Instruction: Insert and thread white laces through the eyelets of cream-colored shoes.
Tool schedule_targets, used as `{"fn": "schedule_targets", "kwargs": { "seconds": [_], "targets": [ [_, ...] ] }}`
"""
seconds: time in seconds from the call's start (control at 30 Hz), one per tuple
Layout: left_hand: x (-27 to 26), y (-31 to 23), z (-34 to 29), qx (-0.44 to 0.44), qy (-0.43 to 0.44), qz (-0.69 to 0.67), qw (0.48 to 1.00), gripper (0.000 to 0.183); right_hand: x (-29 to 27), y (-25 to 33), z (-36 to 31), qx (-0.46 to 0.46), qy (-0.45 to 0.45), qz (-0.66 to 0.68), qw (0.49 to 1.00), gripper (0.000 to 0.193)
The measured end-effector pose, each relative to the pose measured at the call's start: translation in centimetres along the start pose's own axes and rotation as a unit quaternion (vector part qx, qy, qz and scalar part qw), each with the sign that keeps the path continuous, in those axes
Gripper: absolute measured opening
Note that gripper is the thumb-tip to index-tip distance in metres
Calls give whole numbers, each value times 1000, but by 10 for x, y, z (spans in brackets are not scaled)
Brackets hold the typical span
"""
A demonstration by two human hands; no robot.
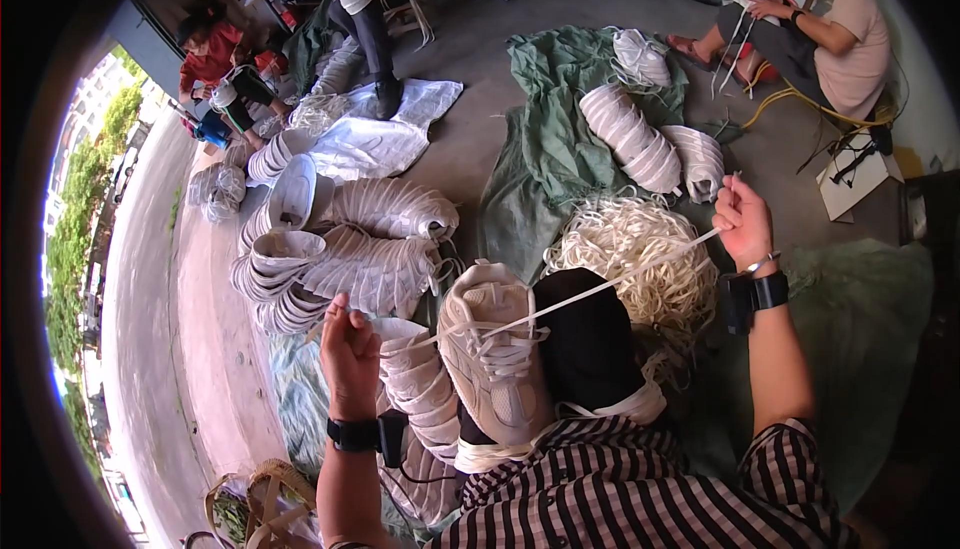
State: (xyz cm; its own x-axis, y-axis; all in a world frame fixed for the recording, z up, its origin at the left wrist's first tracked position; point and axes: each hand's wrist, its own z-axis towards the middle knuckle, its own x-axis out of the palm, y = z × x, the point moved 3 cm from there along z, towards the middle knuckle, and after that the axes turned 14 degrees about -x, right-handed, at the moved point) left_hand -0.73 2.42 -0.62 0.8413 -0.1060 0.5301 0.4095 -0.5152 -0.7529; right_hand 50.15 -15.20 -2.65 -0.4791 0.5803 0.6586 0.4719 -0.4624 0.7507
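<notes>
A beige and white sneaker [512, 396] rests upright on my lap, its white shoelace [622, 278] threaded through the upper eyelets. Up and to the right, my right hand [742, 224] is closed on one end of the lace, which runs taut from the shoe. On the other side, my left hand [350, 354] is raised with its fingers closed on the lace's other end, left of the shoe. Close beside the sneaker lies a stack of nested pale shoe uppers [415, 381]. A big tangled heap of cream laces [640, 249] sits beyond my dark-clothed knee [585, 334].
More nested stacks of uppers [370, 274] lie at left, others [630, 139] ahead by a green cloth [560, 99]. Several people work seated around, one at right [840, 39]. A yellow cable [800, 94] crosses the floor there. A woven basket [265, 499] stands at lower left.
</notes>
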Motion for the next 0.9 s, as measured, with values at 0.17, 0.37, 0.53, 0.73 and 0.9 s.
{"fn": "schedule_targets", "kwargs": {
  "seconds": [0.17, 0.37, 0.53, 0.73, 0.9],
  "targets": [
    [26, 70, -3, -83, -5, 127, 988, 23, 111, -100, -97, 16, 345, -332, 878, 20],
    [29, 84, 0, -59, -45, 167, 983, 41, 115, -128, -110, 22, 444, -362, 820, 19],
    [52, 85, -12, -18, -17, 227, 974, 33, 61, -121, -75, 141, 242, -309, 909, 11],
    [21, 91, -42, 121, -49, 549, 825, 22, 108, -88, -114, -16, 331, -393, 858, 26],
    [45, 78, -44, 143, -73, 495, 854, 15, 120, -125, -165, 152, 475, -420, 758, 20]
  ]
}}
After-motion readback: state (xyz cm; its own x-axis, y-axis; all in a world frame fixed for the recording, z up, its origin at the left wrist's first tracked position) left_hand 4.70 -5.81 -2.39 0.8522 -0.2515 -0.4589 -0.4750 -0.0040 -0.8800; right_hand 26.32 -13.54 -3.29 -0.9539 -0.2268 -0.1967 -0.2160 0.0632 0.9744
